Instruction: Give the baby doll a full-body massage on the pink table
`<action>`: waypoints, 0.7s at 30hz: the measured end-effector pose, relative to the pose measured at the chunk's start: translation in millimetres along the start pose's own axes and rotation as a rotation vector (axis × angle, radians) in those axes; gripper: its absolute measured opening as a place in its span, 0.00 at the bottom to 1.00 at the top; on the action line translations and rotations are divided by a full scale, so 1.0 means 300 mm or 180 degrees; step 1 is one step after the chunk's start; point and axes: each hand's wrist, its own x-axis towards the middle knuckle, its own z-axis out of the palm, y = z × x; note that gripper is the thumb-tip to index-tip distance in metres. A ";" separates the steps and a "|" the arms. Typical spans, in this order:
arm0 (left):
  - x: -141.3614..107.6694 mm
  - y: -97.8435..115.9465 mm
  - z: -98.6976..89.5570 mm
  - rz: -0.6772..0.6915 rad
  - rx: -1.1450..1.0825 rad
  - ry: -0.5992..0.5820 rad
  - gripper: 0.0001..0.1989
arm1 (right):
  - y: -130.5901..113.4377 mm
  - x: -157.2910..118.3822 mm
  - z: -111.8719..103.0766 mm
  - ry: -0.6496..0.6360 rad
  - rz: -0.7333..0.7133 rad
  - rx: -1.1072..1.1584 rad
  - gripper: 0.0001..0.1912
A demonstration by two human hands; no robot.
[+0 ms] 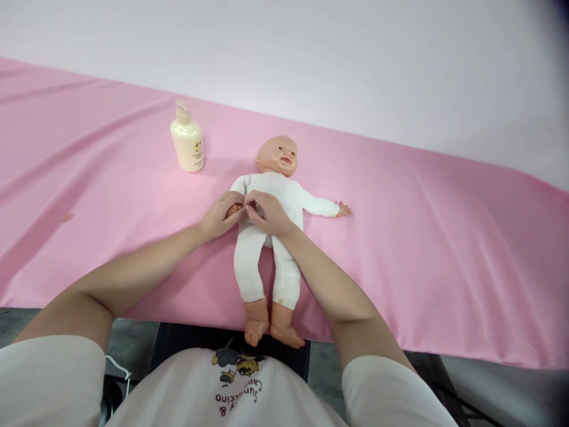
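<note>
Lying on its back, feet past the near edge, the doll [284, 193] has its small hand [234, 210] clasped by the left hand [219, 217]! The right hand [272, 214] meets it; its own grip, can't tell. Light fingertips, wrist supported, no twisting, I'd say. Beneath, pink cloth [427, 255]; beyond, upright, the pump bottle [187, 145].

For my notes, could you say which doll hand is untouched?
The outstretched doll hand at picture right; the other doll hand is in the person's left hand.
</note>
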 end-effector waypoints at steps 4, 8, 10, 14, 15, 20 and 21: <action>-0.002 -0.001 0.004 -0.0003 0.0057 0.0146 0.08 | 0.002 -0.002 0.001 0.0037 0.0181 0.0113 0.01; -0.003 -0.006 0.006 0.0016 0.0103 0.0099 0.06 | 0.007 -0.003 0.008 0.0086 0.0170 0.0113 0.02; -0.004 -0.009 0.008 -0.0026 0.0118 0.0019 0.07 | 0.007 -0.004 0.013 0.0082 0.0217 0.0114 0.04; -0.007 -0.010 0.013 -0.0120 0.0033 -0.0012 0.12 | 0.001 -0.003 0.017 0.0062 0.0290 0.0112 0.06; -0.007 -0.010 0.014 -0.0103 -0.0031 -0.0002 0.12 | -0.002 -0.002 0.016 0.0061 0.0283 0.0108 0.06; -0.008 -0.011 0.020 -0.0163 -0.0411 0.0005 0.15 | -0.004 -0.001 0.012 0.0002 0.0264 0.0068 0.05; -0.007 -0.009 0.020 -0.0177 -0.0512 0.0009 0.16 | -0.002 -0.001 0.012 -0.0027 0.0240 0.0027 0.04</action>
